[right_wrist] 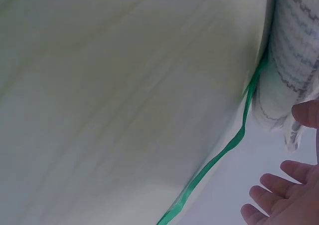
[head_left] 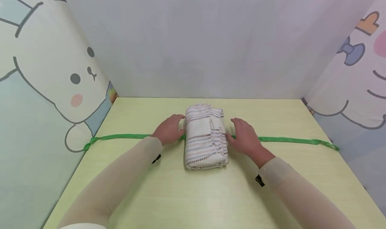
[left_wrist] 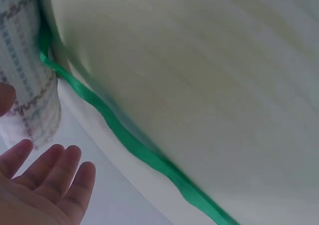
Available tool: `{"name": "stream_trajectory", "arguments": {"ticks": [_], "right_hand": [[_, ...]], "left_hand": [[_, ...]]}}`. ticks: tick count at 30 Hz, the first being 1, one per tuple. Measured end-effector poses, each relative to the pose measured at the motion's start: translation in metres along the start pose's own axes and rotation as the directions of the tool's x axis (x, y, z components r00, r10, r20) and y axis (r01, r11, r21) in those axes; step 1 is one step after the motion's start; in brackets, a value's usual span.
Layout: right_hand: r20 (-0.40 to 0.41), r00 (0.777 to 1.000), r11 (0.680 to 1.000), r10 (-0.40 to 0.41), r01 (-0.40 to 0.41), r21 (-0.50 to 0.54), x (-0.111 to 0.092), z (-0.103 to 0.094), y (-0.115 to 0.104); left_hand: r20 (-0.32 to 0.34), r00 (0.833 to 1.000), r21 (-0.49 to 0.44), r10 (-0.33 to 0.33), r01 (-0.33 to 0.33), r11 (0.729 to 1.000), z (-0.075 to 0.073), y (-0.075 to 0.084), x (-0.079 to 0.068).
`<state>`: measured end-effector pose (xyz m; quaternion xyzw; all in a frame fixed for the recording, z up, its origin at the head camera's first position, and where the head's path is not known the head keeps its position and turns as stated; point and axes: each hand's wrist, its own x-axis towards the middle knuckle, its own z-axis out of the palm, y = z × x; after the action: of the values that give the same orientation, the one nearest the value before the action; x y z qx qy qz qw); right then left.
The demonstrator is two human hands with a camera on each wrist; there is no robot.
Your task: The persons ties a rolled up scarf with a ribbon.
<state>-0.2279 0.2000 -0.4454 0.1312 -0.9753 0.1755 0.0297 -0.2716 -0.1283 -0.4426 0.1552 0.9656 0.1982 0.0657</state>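
Observation:
A folded white cloth [head_left: 198, 132] with woven coloured stripes and a bit of fringe at its far end lies mid-table in the head view. Beneath it passes a green ribbon [head_left: 125, 136], its middle hidden by the cloth. My left hand [head_left: 169, 130] is at the cloth's left side, fingers relaxed, thumb close to the edge. On the other side my right hand [head_left: 245, 137] has its thumb near the right edge and its fingers spread a little away. Both wrist views show loosely extended fingers [left_wrist: 62, 172] beside the cloth; whether either thumb touches it I cannot tell.
The pale yellow table [head_left: 187, 202] ends at a plain whitish back wall [head_left: 208, 45]. Side panels with cartoon drawings [head_left: 69, 65] flank it left and right. The ribbon's ends reach both side edges of the table.

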Motion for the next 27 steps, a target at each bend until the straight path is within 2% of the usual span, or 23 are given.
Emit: {"name": "stream_trajectory", "arguments": {"ticks": [7, 14, 21, 24, 27], "right_hand": [[0.08, 0.997, 0.999, 0.003, 0.0, -0.04, 0.001, 0.0, 0.004], [0.156, 0.988, 0.997, -0.021, 0.032, -0.067, 0.004, 0.002, 0.011], [0.22, 0.973, 0.996, -0.065, 0.078, -0.052, 0.013, 0.007, 0.013], [0.239, 0.967, 0.994, -0.089, 0.103, -0.047, 0.017, 0.008, 0.013], [0.262, 0.96, 0.992, -0.104, 0.118, -0.038, 0.021, 0.009, 0.013]], "left_hand": [[0.05, 0.999, 0.039, 0.018, -0.02, 0.999, 0.003, -0.004, -0.005], [0.086, 0.992, 0.066, 0.087, -0.093, 0.994, 0.014, -0.013, 0.001], [0.13, 0.984, 0.213, 0.12, -0.146, 0.966, 0.021, -0.012, 0.007], [0.151, 0.983, 0.222, 0.102, -0.134, 0.966, 0.024, -0.009, 0.01], [0.152, 0.986, 0.174, 0.067, -0.093, 0.98, 0.027, -0.007, 0.014]]}}
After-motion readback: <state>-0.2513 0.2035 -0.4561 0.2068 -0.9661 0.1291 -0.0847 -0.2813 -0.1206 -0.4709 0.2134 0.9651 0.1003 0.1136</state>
